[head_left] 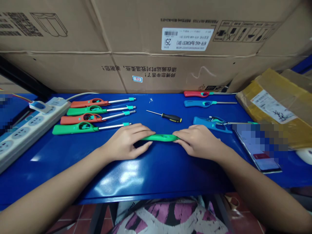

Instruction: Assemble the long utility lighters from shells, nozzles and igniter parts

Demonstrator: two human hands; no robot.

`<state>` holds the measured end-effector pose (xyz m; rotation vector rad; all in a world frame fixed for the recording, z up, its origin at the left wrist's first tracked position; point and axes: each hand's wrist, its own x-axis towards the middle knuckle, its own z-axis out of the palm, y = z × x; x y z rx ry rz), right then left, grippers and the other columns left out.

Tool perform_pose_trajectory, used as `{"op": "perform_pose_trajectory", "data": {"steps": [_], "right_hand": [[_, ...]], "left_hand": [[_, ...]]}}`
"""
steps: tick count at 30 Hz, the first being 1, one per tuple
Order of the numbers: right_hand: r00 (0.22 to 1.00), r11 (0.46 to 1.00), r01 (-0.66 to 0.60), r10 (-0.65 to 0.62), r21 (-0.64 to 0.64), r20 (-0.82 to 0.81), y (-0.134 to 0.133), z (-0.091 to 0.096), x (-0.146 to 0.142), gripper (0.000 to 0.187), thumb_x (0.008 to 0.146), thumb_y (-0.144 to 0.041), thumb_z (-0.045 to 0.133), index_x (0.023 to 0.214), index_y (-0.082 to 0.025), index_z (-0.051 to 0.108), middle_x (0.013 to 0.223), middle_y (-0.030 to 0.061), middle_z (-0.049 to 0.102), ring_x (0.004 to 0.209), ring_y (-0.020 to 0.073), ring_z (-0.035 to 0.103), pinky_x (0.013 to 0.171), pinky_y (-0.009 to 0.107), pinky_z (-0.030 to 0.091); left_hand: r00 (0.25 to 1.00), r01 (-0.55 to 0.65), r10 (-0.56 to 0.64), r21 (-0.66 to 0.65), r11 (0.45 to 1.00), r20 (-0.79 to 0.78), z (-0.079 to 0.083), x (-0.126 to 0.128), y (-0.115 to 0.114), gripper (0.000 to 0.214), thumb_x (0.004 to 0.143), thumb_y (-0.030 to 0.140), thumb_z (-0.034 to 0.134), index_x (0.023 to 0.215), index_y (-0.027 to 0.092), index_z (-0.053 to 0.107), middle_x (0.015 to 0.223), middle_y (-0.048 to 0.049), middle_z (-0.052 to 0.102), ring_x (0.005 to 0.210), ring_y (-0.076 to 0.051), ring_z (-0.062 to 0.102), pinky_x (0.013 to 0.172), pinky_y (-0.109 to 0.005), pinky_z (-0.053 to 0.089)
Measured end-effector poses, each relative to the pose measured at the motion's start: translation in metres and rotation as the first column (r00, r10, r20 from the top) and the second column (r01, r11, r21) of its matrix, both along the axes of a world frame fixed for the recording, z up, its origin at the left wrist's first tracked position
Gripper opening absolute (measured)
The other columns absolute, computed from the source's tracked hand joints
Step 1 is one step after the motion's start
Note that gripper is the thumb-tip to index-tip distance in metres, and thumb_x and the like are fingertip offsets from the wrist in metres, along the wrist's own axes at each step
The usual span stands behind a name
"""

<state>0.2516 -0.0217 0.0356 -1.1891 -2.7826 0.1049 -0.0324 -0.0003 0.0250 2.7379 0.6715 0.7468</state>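
Observation:
Both hands grip a green lighter handle [161, 138] just above the blue table, turned so that its narrow edge faces me. My left hand [131, 141] pinches one end and my right hand [198, 139] pinches the other, so both ends are hidden. A black-and-yellow screwdriver [170, 117] lies just beyond them. Left of it are several long-nosed lighters in a stack of rows, among them a green one [75, 127] and an orange one [81, 118]. By my right hand rests a blue lighter [207, 121] with its casing apart; another blue lighter [198, 103] and a red one [196, 94] lie farther back.
A white power strip [21, 133] with a plug runs along the left side. Cardboard [146, 35] stands upright behind the table [136, 182]. At right are a phone [260, 152] and a taped yellow-brown package [297, 104]. Small white bits [151, 100] lie near the back.

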Motion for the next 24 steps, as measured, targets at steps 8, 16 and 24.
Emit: {"op": "perform_pose_trajectory", "data": {"steps": [8,16,24], "right_hand": [[0.987,0.989,-0.081,0.098,0.127,-0.130,-0.005,-0.015,-0.018,0.028,0.102,-0.029,0.053,0.116,-0.013,0.071,0.106,0.0088,0.077,0.092,0.0226,0.073,0.077,0.033,0.052],[0.980,0.983,-0.085,0.111,0.162,-0.163,-0.006,-0.019,-0.018,0.026,0.102,-0.027,0.052,0.108,-0.014,0.073,0.100,0.0077,0.078,0.088,0.0217,0.072,0.076,0.034,0.053],[0.978,0.989,-0.080,0.102,0.126,-0.181,-0.007,-0.022,-0.025,0.032,0.104,-0.027,0.045,0.095,-0.014,0.072,0.089,0.0073,0.074,0.081,0.0197,0.066,0.073,0.032,0.047]], "left_hand": [[0.998,-0.052,0.056,0.193,0.980,-0.017,-0.009,0.012,-0.010,0.021,0.099,0.025,0.059,0.114,0.014,0.067,0.101,-0.0072,0.075,0.084,-0.018,0.067,0.075,-0.030,0.055],[0.998,-0.053,0.044,0.186,0.981,0.051,-0.016,0.014,-0.012,0.018,0.098,0.023,0.058,0.111,0.014,0.069,0.092,-0.0072,0.075,0.076,-0.017,0.066,0.069,-0.029,0.055],[0.999,-0.038,0.039,0.049,0.998,-0.023,-0.013,0.018,-0.013,0.020,0.101,0.029,0.057,0.107,0.016,0.071,0.093,-0.0055,0.074,0.080,-0.017,0.067,0.074,-0.028,0.053]]}}
